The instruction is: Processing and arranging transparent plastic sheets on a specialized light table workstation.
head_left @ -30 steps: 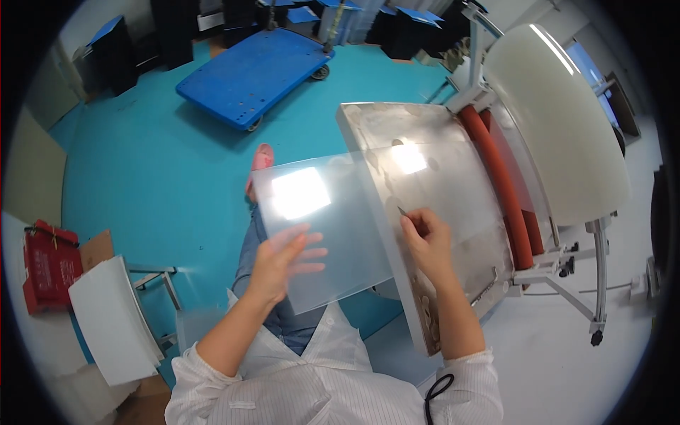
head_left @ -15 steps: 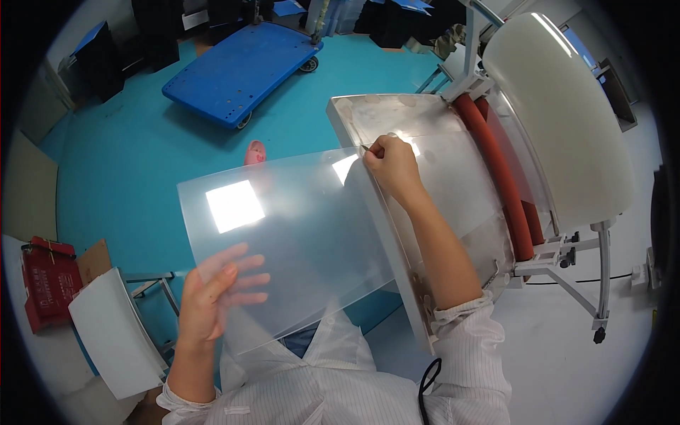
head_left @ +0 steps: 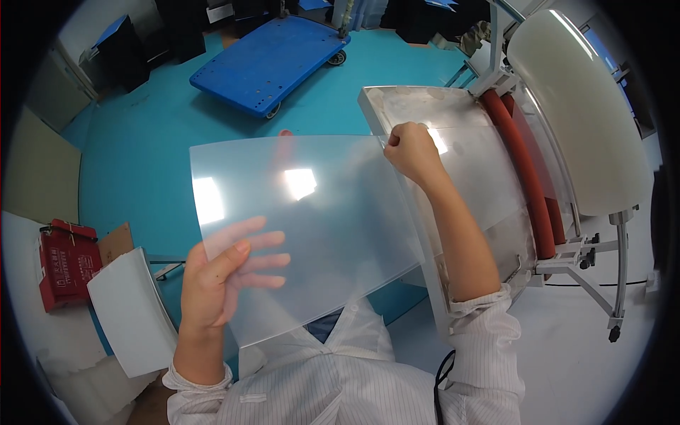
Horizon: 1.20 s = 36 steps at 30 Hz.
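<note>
A clear, stiff plastic sheet (head_left: 333, 234) spans from my left side to the metal bed on the right, bowing slightly and reflecting the lights. My left hand (head_left: 223, 273) supports its left edge, thumb on top and spread fingers showing through from beneath. At the sheet's far right corner, my right hand (head_left: 413, 150) is closed in a pinching fist beside the metal bed's edge; what its fingertips hold is hidden. The metal bed (head_left: 411, 106) lies under my right forearm. A faint straight edge of clear material continues over it toward the red rollers (head_left: 520, 177).
A large cream-white roll (head_left: 577, 113) sits on a frame beyond the rollers. A blue platform cart (head_left: 273, 64) stands on the teal floor (head_left: 149, 163) ahead. At the left are a red box (head_left: 69, 265) and a white panel (head_left: 133, 312).
The view has shifted, so the surroundings appear further right. The sheet's far left corner has risen and its reflections have moved. A small dark tip seen at my right fingers is now hidden.
</note>
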Tool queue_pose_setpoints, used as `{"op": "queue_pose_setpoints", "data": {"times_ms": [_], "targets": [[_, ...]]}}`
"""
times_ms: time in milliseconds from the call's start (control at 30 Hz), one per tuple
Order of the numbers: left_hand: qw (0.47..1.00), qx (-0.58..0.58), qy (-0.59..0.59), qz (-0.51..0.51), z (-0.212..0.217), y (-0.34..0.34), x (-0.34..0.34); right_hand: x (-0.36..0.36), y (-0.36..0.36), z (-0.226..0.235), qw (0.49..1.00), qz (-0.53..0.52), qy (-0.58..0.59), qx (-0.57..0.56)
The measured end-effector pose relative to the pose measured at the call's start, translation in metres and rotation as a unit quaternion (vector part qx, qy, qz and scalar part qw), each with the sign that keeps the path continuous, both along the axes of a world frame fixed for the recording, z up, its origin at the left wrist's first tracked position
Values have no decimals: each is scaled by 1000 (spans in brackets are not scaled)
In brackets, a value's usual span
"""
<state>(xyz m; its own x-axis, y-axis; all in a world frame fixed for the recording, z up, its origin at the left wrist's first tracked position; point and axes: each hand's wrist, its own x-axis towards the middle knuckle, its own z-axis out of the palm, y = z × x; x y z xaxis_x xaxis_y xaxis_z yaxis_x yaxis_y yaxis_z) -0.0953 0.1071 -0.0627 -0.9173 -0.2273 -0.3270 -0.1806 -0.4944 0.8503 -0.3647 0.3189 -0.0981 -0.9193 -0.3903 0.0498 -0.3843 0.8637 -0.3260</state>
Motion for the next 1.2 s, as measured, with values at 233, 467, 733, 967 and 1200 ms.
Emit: {"op": "queue_pose_setpoints", "data": {"times_ms": [233,467,733,967,1200], "targets": [[1000,3,10,4,2,2,3,111,71,12,1000,6,-12,12],[999,-17,12,41,-14,-2,13,193,150,26,989,-25,-142,15],[963,19,23,267,-70,-62,143,118,127,-19,940,-15,-101,-324],[851,1,82,519,-116,-104,276,123,133,-42,898,-59,-135,-414],[754,56,126,643,-171,-145,317,115,145,-49,874,-85,-113,-465]]}}
